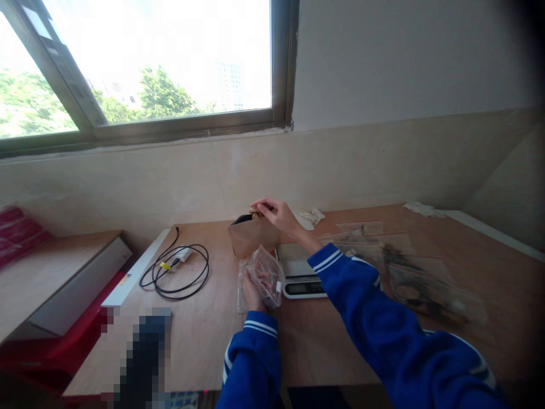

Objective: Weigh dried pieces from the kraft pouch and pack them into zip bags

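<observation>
My left hand [252, 291] is closed around a clear zip bag [266, 278], held with its mouth upward just left of the scale. My right hand [275, 213] reaches over the open top of a brown paper bag [249, 238] and pinches a small brown, dried-looking piece [256, 215] at its rim. The piece is too small to name. To the right of the zip bag lies a white kitchen scale [298, 287] with a dark display, partly covered by my right forearm.
Several flat clear bags [426, 284] with dark dried bits lie on the right of the table. A coiled black cable [147, 282] with a white plug [184, 254] is on the left. Crumpled white tissue [313, 216] lies near the wall. A blurred dark object [145, 352] is at the front left.
</observation>
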A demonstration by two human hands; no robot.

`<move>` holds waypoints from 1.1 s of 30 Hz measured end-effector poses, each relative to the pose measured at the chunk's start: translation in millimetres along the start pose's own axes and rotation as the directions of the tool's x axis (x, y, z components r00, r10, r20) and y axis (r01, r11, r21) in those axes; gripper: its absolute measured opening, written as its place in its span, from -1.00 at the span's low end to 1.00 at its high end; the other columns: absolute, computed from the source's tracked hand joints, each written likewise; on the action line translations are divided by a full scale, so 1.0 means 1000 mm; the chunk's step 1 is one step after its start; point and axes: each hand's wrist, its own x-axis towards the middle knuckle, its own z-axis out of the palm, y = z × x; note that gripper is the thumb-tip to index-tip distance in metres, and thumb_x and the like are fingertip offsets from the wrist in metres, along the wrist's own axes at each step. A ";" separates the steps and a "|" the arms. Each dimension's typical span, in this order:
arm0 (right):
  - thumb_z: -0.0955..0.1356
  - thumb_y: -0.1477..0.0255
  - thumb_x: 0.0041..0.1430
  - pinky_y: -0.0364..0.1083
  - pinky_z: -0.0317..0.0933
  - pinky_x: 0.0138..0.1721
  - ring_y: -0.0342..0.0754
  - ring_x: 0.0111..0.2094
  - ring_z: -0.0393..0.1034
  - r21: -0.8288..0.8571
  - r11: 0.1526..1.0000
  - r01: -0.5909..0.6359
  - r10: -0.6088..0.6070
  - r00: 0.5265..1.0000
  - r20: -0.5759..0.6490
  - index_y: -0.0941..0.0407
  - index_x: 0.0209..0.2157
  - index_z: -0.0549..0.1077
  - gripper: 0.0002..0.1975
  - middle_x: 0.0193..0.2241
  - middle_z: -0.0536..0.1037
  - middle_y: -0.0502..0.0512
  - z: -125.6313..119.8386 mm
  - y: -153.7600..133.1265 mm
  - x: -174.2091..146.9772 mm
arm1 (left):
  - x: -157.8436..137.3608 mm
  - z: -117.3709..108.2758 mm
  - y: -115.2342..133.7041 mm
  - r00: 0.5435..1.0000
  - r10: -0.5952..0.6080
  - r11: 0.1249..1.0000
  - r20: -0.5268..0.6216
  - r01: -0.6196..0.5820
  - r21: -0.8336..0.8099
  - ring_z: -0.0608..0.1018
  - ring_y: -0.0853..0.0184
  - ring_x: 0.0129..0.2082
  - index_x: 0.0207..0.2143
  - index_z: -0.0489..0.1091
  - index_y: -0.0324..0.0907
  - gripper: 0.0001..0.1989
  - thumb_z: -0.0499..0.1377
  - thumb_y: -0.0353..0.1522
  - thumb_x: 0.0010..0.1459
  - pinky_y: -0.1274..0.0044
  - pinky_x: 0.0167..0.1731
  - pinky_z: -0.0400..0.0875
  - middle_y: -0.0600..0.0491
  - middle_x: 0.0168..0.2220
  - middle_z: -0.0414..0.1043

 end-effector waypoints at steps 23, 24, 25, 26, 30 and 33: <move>0.20 0.17 0.28 -0.15 0.28 -0.20 -0.09 -0.22 0.48 -0.113 0.994 0.002 -0.010 0.997 -0.078 0.10 -0.29 0.43 -0.67 -0.30 0.57 0.06 0.014 0.008 0.010 | 0.000 -0.001 -0.002 0.999 0.046 0.999 0.006 -0.046 0.014 0.32 0.46 -0.80 -0.13 0.40 -0.26 -0.51 -0.16 -0.13 0.23 0.62 -0.82 0.12 0.06 -0.58 0.38; 0.20 0.17 0.28 -0.14 0.28 -0.19 -0.09 -0.23 0.49 -0.126 0.992 0.008 -0.017 0.997 -0.070 0.10 -0.30 0.43 -0.67 -0.31 0.57 0.07 0.015 0.010 0.010 | 0.000 -0.001 -0.002 0.999 0.049 0.999 0.004 -0.049 0.018 0.32 0.46 -0.80 -0.12 0.40 -0.26 -0.51 -0.16 -0.13 0.23 0.62 -0.82 0.12 0.05 -0.57 0.38; 0.19 0.17 0.28 -0.14 0.28 -0.19 -0.09 -0.23 0.49 -0.130 0.991 0.011 -0.020 0.998 -0.066 0.10 -0.30 0.43 -0.67 -0.31 0.57 0.07 0.015 0.010 0.010 | 0.000 -0.001 -0.002 0.999 0.047 0.999 0.002 -0.047 0.023 0.31 0.46 -0.80 -0.11 0.40 -0.27 -0.50 -0.16 -0.14 0.23 0.61 -0.82 0.12 0.04 -0.57 0.39; 0.19 0.17 0.28 -0.14 0.28 -0.19 -0.09 -0.23 0.49 -0.127 0.992 0.013 -0.021 0.998 -0.063 0.10 -0.30 0.43 -0.67 -0.31 0.58 0.07 0.016 0.010 0.010 | -0.001 -0.001 -0.002 0.999 0.043 0.999 0.000 -0.043 0.025 0.31 0.46 -0.79 -0.09 0.40 -0.27 -0.50 -0.16 -0.14 0.24 0.60 -0.81 0.12 0.03 -0.56 0.39; 0.19 0.16 0.28 -0.14 0.28 -0.17 -0.08 -0.22 0.48 -0.124 0.992 0.031 -0.039 0.997 -0.064 0.10 -0.28 0.43 -0.66 -0.28 0.57 0.07 0.013 0.008 0.009 | -0.003 0.000 0.001 1.000 0.013 1.000 -0.001 -0.013 0.022 0.30 0.47 -0.79 -0.04 0.37 -0.27 -0.49 -0.17 -0.13 0.24 0.60 -0.80 0.14 0.04 -0.55 0.38; 0.20 0.20 0.29 -0.10 0.24 -0.11 -0.07 -0.18 0.45 -0.210 0.975 0.066 -0.081 0.995 -0.063 0.09 -0.21 0.44 -0.70 -0.21 0.56 0.08 0.006 0.005 0.009 | -0.004 0.001 0.001 1.000 0.011 1.000 -0.007 -0.011 0.013 0.31 0.45 -0.79 -0.07 0.39 -0.26 -0.50 -0.16 -0.13 0.24 0.60 -0.81 0.13 0.05 -0.57 0.37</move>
